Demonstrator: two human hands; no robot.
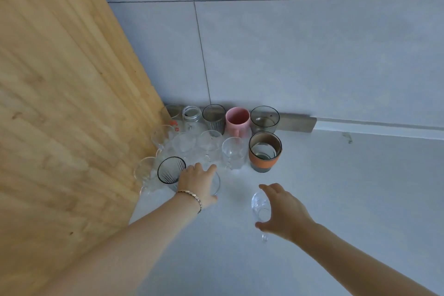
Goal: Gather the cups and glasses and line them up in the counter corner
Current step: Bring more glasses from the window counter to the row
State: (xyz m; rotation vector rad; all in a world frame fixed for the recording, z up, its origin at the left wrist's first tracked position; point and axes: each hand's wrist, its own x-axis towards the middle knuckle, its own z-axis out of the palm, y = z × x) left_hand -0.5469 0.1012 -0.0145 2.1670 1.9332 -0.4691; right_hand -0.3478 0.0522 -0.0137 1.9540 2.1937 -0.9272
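Clear glass (214,182) sits clamped under the left hand (197,184), joining the front row, while the right hand (282,211) pinches a stemmed glass (260,206) between thumb and fingertips, awaiting placement.

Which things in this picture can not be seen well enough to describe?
Head view:
- The clear glass under the left hand: the hand covers most of it.
- The clear stemmed glass in the right hand: the fingers hide its side, and its base is blurred.
- The clear glasses beside the wooden panel: transparent and overlapping, so they cannot be counted.
- The red print on one back glass is too small to read.
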